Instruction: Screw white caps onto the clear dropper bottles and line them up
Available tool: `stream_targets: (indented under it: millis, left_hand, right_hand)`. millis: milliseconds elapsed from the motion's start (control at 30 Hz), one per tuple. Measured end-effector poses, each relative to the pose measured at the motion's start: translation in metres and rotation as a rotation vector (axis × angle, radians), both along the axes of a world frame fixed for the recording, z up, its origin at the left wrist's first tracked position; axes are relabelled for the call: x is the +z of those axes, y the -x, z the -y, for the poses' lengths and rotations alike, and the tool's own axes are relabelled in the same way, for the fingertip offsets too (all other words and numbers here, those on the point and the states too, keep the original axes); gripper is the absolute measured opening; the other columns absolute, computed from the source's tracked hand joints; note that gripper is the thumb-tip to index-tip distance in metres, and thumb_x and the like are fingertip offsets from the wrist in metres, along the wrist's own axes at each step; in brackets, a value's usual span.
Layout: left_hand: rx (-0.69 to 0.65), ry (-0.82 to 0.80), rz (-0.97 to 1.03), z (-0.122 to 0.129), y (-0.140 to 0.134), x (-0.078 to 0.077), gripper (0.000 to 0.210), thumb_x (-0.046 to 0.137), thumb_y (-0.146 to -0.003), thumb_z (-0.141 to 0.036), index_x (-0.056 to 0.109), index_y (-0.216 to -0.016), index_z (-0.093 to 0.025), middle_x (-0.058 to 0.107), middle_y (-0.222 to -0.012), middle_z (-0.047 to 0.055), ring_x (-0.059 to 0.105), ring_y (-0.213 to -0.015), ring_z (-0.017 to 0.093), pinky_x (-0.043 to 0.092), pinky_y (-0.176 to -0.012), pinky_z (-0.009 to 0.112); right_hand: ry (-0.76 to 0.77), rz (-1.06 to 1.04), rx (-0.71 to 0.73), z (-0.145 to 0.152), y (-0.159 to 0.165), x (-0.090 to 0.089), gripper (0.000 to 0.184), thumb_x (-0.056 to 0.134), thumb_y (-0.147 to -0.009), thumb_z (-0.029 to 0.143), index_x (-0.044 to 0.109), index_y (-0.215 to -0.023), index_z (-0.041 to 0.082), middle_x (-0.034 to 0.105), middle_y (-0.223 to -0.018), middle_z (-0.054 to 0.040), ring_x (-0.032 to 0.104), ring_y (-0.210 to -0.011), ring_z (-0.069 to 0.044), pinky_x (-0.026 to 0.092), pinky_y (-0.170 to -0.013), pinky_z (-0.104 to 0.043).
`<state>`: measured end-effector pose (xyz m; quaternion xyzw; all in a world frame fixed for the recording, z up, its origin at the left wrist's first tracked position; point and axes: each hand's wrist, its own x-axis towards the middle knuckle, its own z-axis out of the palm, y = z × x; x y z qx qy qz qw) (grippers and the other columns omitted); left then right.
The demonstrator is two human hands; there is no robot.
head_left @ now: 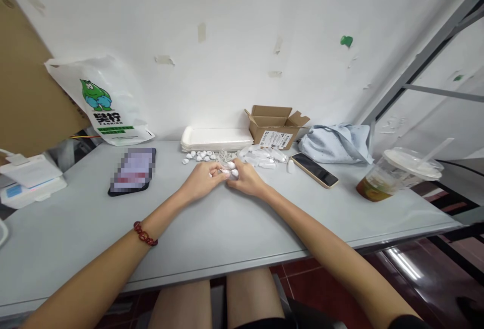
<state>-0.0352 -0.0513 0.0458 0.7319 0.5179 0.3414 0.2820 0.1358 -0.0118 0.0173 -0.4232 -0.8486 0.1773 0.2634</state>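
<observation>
Over the middle of the table my left hand (pixel 203 181) and my right hand (pixel 246 180) meet, fingers closed. A few small white round-topped pieces (pixel 231 168) lie between them, mostly held in my right fingers. My left thumb and finger pinch at one of these pieces; its exact shape is too small to make out. Just beyond my left hand sit several small white caps (pixel 199 156). Thin whitish loops (pixel 226 156) lie behind my fingertips. A heap of translucent white plastic tubes (pixel 260 156) rests past my right hand.
Against the wall stand a stack of white trays (pixel 217 138) and an open cardboard box (pixel 275 127). Phones lie left (pixel 133 170) and right (pixel 315 169). Farther right are a light blue cloth bag (pixel 336 143) and a drink cup (pixel 397 175). A white plastic bag (pixel 109 99) leans at left.
</observation>
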Motion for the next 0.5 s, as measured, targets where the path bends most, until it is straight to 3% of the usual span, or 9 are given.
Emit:
stream_targets:
  millis: [133, 300, 500]
  left_hand:
    - [0.057, 0.066, 0.048, 0.0009, -0.0024, 0.0006, 0.033, 0.058, -0.073, -0.047, 0.064, -0.069, -0.015, 0.044, -0.050, -0.004, 0.037, -0.048, 0.011, 0.027, -0.047, 0.024]
    - [-0.017, 0.154, 0.106, 0.0001, 0.0025, 0.0058, 0.028, 0.062, -0.070, -0.041, 0.065, -0.082, -0.016, 0.036, -0.046, -0.008, 0.030, -0.043, 0.009, 0.025, -0.044, 0.023]
    - [0.054, 0.236, 0.161, 0.0017, -0.0009, 0.0082, 0.028, 0.066, -0.065, -0.043, 0.061, -0.065, -0.015, 0.050, -0.050, -0.004, 0.039, -0.045, 0.009, 0.029, -0.044, 0.023]
  right_hand:
    - [-0.027, 0.008, 0.006, -0.0002, 0.0006, -0.0005, 0.027, 0.057, -0.067, 0.032, 0.040, -0.086, 0.021, 0.047, -0.065, 0.0038, 0.045, -0.058, -0.016, 0.029, -0.053, -0.025]
    - [-0.007, 0.018, 0.008, 0.0001, 0.0004, 0.0001, 0.026, 0.056, -0.068, 0.031, 0.040, -0.086, 0.022, 0.049, -0.065, 0.0033, 0.046, -0.059, -0.017, 0.030, -0.053, -0.025]
    - [-0.031, 0.028, 0.026, 0.0003, 0.0000, 0.0007, 0.029, 0.058, -0.068, 0.032, 0.043, -0.090, 0.021, 0.054, -0.070, 0.0011, 0.051, -0.063, -0.019, 0.034, -0.055, -0.026]
